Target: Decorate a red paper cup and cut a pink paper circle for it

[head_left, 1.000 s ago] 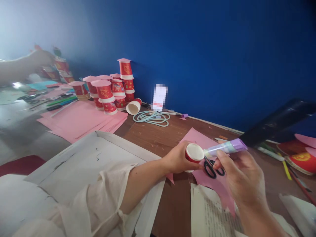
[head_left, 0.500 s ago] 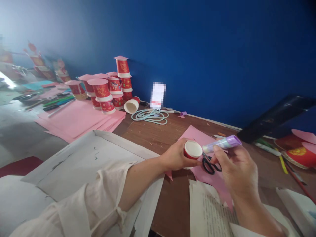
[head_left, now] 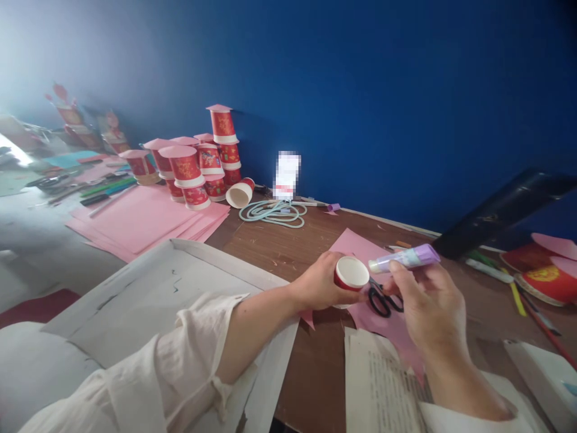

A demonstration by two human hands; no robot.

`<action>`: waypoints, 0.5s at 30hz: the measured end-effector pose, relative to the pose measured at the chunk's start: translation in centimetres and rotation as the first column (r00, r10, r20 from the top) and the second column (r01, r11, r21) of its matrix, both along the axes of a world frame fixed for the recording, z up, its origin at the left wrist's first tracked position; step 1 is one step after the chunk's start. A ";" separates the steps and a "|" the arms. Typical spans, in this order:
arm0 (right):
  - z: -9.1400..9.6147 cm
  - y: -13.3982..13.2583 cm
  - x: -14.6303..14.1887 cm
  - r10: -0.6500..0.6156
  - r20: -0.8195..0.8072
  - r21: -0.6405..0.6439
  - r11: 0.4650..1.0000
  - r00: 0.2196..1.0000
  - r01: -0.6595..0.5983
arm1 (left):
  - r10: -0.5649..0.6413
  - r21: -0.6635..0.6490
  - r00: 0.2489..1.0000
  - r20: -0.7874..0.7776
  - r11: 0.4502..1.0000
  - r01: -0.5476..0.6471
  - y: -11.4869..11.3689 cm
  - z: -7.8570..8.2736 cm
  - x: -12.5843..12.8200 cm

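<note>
My left hand (head_left: 321, 282) is wrapped round a small red paper cup (head_left: 350, 275), its white bottom turned towards me. My right hand (head_left: 430, 307) grips a purple glue stick (head_left: 406, 259), whose tip sits just right of the cup's bottom rim. Black scissors (head_left: 383, 299) lie on a pink paper sheet (head_left: 356, 246) on the brown table, right under both hands.
Stacked red cups with pink paper tops (head_left: 202, 162) stand at the blue wall beside a pile of pink sheets (head_left: 144, 219). A coiled pale cord (head_left: 274, 213), a white board (head_left: 166, 288), printed pages (head_left: 383, 385), markers (head_left: 496, 273) and red cup pieces (head_left: 547, 279) surround me.
The other person's arm at the far left has gone from view. My hands with cup and glue stick have shifted slightly left, the glue tip staying near the cup's rim.
</note>
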State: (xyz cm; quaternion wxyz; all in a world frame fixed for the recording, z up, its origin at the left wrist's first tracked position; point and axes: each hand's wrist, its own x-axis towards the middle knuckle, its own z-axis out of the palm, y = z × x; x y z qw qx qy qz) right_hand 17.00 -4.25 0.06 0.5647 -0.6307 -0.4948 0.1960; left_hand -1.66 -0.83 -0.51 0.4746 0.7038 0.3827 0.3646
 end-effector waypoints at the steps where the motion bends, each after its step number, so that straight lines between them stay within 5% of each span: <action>1: 0.0 0.0 0.0 0.012 -0.040 0.031 0.999 0.999 -0.011 | 0.010 0.016 1.000 -0.014 1.000 -0.009 0.0 -0.1 0.0; 11: 0.0 -1.4 -1.4 0.123 0.019 0.099 0.987 0.992 -0.124 | 0.005 0.008 1.000 -0.009 1.000 -0.005 0.0 -0.4 0.2; 15: -0.2 -1.5 -1.3 0.055 0.025 0.125 0.991 0.998 -0.058 | -0.003 0.024 1.000 -0.021 1.000 0.004 -0.2 -0.2 0.1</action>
